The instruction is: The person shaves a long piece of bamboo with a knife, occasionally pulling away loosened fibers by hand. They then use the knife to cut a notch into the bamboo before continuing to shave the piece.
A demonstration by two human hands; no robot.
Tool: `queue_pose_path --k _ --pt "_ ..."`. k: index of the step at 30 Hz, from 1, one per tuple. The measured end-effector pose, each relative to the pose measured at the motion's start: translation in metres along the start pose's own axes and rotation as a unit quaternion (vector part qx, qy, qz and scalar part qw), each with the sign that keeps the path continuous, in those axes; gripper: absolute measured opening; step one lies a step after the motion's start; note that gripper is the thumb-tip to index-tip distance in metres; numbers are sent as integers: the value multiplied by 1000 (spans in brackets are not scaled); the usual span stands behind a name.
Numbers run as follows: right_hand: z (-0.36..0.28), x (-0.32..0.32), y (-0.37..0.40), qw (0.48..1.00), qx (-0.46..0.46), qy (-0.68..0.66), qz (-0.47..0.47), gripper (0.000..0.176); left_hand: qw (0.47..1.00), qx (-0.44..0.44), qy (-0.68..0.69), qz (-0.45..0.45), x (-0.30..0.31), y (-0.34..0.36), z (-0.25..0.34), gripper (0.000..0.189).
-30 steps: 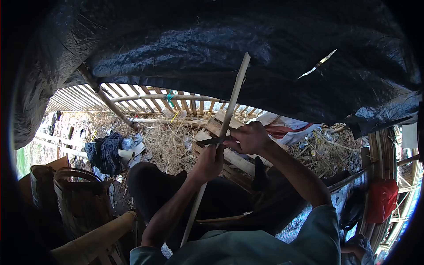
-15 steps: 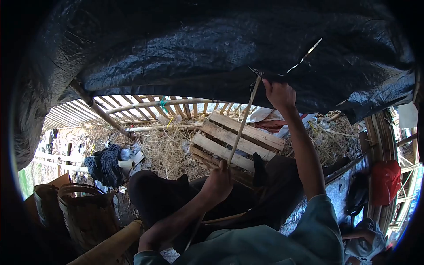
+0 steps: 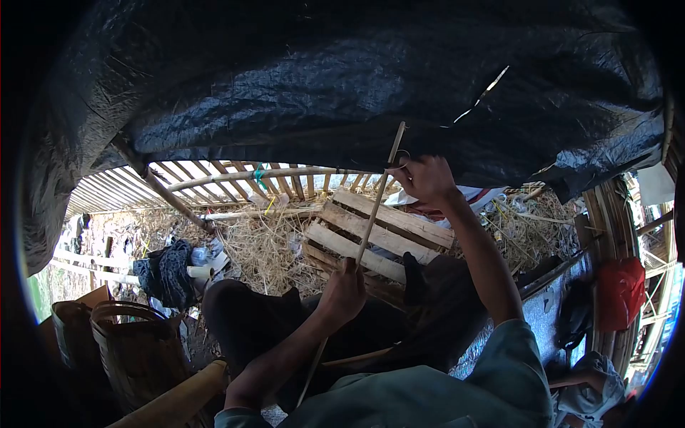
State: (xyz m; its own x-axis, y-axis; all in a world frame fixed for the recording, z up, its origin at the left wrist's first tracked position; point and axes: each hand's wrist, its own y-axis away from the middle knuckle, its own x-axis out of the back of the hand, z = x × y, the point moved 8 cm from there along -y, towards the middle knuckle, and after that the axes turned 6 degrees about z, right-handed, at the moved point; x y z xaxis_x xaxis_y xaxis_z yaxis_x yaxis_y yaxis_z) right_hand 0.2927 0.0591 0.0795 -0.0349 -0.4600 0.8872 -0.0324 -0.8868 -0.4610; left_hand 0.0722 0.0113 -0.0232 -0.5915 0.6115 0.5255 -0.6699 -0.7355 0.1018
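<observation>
A long, thin bamboo strip (image 3: 373,214) slants up in front of me, its lower end passing below my left forearm. My left hand (image 3: 343,291) is closed around its middle, thumb uppermost. Close to the strip's upper part is my right hand (image 3: 427,178), with its fingers curled and their tips at the strip. What lies inside those fingers is hidden. A thin pale curl (image 3: 404,153) stands out between the right hand and the strip, like a shaving.
Black plastic sheeting (image 3: 285,93) hangs overhead. A slatted wooden pallet (image 3: 389,228) lies on straw (image 3: 260,246) ahead. Woven baskets (image 3: 135,349) and a bamboo pole (image 3: 175,396) are at left. A red bag (image 3: 619,292) hangs at right, near another person's arm (image 3: 581,378).
My right hand has come down and slightly left from the strip's top end, uncovering that end. The left hand, still gripping the strip, has shifted slightly left in view.
</observation>
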Motion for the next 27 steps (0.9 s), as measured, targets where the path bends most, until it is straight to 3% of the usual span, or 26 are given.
queue_pose_path --k 8,11,14,17,18,24,26,27 --pt "-71 -3 36 977 164 -120 -64 36 1000 3 12 -2 0 -5 -5 20" --pt "-77 -11 39 976 132 -113 -131 39 1000 1 5 -2 -3 -6 -9 19" --pt "-66 -12 37 987 81 -76 -114 41 1000 0 -18 0 -2 -5 -6 19" --pt "-46 -7 32 998 39 -51 -20 41 999 32 -32 -10 1 -4 0 19" --pt "-31 -13 29 999 11 -20 -23 52 998 47 -36 -16 1 -3 1 19" --pt "19 -15 24 990 -108 80 -34 52 999 5 -44 -21 -4 6 12 18" --pt "74 1 24 963 -233 105 82 52 998 -35 -28 -41 -19 33 18 18" --pt "109 -12 32 945 -275 173 -40 54 997 -62 -26 -41 -18 34 21 18"
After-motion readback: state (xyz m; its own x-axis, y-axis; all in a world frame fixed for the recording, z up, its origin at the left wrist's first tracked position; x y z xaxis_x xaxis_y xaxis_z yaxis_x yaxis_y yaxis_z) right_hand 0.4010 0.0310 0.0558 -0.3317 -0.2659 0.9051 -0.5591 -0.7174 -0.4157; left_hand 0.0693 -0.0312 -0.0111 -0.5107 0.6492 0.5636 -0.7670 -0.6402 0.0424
